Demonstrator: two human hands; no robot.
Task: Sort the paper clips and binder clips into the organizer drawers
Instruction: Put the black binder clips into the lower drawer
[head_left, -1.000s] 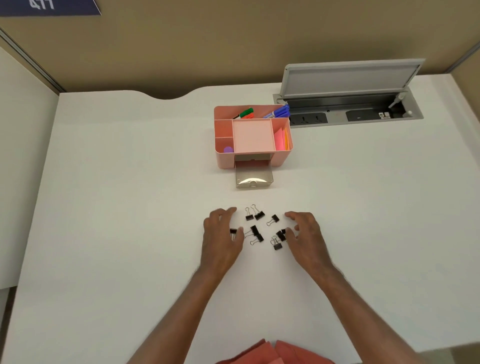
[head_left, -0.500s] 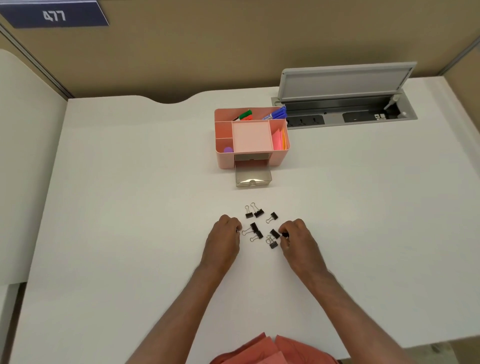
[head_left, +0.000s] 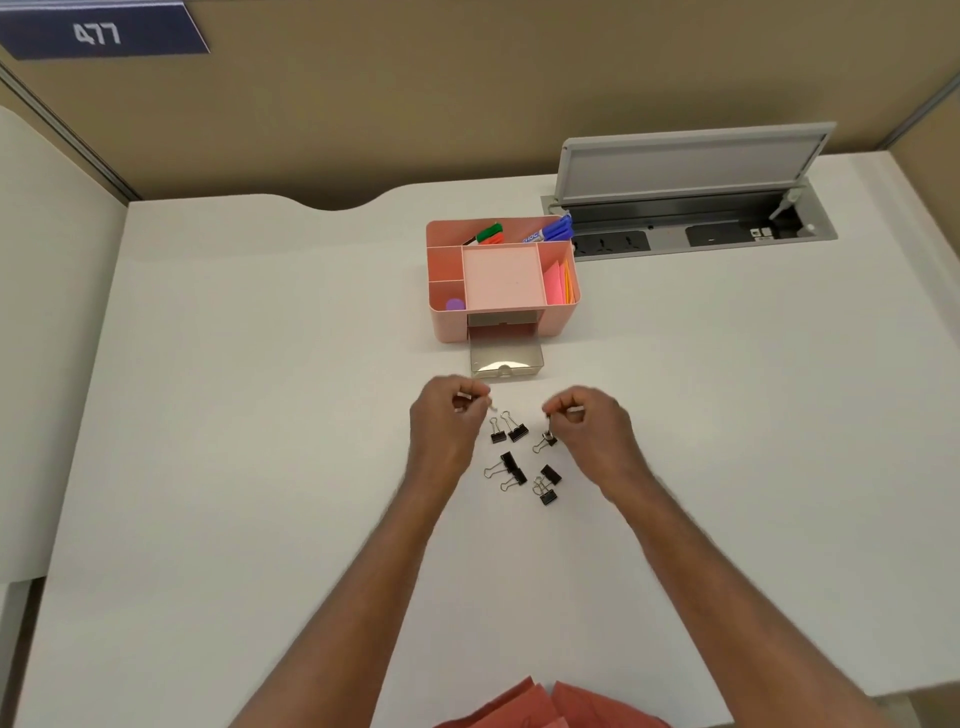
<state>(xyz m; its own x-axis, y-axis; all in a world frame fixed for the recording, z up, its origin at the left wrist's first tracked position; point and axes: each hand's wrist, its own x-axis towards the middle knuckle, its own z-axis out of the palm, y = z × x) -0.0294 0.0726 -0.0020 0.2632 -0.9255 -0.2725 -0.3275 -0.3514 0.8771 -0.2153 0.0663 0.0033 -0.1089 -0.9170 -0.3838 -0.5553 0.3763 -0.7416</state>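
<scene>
Both hands are closed in pinches, contents indiscernible: left hand (head_left: 447, 415), right hand (head_left: 592, 421); binder clips (head_left: 519, 462) lie between them.

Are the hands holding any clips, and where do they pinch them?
Left hand pinches something small at its fingertips; right hand pinches a binder clip, apparently by its wire handle.

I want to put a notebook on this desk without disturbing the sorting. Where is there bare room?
The widest bare patch is the desk left of the pink organizer and left hand. Another lies right of the right hand, below the socket box. Crowded: binder clips between the hands, before the open drawer.
</scene>
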